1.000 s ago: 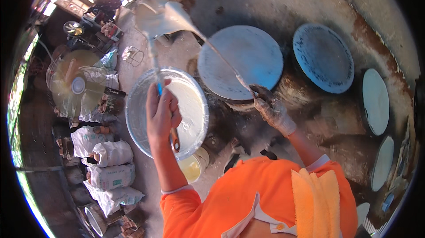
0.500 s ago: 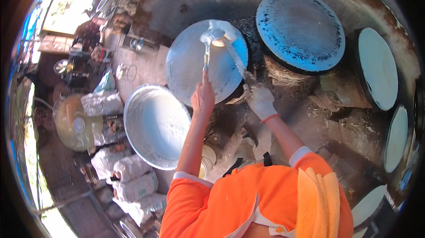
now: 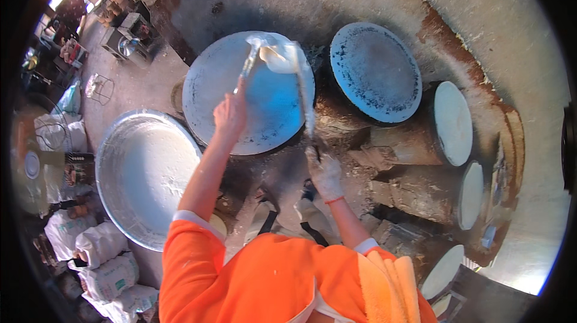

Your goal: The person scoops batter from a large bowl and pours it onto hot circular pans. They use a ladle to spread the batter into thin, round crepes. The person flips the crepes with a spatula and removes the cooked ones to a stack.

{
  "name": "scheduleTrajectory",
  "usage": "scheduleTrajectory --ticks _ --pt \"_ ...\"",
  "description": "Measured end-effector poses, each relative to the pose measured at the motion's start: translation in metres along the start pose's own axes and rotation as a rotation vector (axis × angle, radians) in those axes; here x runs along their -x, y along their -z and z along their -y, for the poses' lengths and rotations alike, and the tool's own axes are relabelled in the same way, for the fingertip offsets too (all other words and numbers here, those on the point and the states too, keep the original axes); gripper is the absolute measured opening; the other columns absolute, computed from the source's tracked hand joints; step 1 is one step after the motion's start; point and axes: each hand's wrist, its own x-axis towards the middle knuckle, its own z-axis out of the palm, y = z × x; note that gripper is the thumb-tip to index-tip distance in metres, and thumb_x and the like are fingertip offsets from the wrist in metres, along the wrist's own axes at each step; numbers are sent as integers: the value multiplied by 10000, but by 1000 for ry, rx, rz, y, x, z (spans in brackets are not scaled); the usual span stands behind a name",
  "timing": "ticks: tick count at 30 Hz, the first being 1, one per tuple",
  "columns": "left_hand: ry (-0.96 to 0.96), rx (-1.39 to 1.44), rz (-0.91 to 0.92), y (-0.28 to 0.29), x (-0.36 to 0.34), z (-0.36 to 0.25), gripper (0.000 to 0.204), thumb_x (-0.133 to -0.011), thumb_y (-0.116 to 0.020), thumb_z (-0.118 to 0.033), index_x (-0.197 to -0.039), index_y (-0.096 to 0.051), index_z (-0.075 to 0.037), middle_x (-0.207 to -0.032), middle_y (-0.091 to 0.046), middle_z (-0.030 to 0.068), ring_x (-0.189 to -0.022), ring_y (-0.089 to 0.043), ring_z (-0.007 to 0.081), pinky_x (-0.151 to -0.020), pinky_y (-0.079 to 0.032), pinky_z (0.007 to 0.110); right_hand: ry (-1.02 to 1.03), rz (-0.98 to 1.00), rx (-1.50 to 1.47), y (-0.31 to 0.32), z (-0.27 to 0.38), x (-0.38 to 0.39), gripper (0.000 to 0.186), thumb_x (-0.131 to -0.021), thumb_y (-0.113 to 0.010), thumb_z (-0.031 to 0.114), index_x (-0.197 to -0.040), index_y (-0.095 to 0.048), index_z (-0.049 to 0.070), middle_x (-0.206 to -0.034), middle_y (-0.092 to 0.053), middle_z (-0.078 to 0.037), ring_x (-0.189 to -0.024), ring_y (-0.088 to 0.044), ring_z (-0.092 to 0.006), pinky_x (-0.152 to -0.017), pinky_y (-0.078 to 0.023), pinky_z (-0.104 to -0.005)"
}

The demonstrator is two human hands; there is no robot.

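My left hand [image 3: 231,113] is closed round the handle of a ladle [image 3: 247,65] coated with white batter. The ladle's bowl is over the far part of a large round griddle [image 3: 210,106]. My right hand [image 3: 324,172], in a whitish work glove with a red band at the wrist, grips a long batter-crusted handle [image 3: 305,97]. That tool reaches to the griddle's far right, where a pale rounded shape [image 3: 278,58] lies beside the ladle. Whether this shape is the tool's head or batter, I cannot tell. A wide metal basin [image 3: 141,172] of white batter stands at the left.
A second round griddle [image 3: 375,73] with dark specks stands at the right. Further pale round tops [image 3: 453,123] curve down the right side, on drum-like stoves. White sacks [image 3: 108,275] are piled at the lower left, below a fan [image 3: 32,165]. A wall curves behind.
My view has turned, so griddles and basin appear further left. The ladle in my left hand now tilts to the right, and its bowl has come apart from the right tool's handle.
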Motion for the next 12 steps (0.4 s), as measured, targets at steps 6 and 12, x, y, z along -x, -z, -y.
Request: scheduleTrajectory --ticks 6,12 --pt "78 77 -61 24 2 37 603 -836 -419 -46 -1392 -258 -214 -869 -575 186 -778 -624 321 -670 -505 405 100 -63 157 -17 -13 -20 381 -881 -477 284 -1197 -515 75 -1057 -577 -202 -936 -566 -358 -800 -458 -412" --pt "340 217 -72 36 60 87 577 -849 -436 -101 -1391 -266 -199 -1010 -585 217 -869 -612 366 -746 -483 454 -14 306 201 -15 64 -78 506 -859 -472 378 -1292 -408 124 -1072 -560 -242 -951 -556 -382 -805 -456 -425"
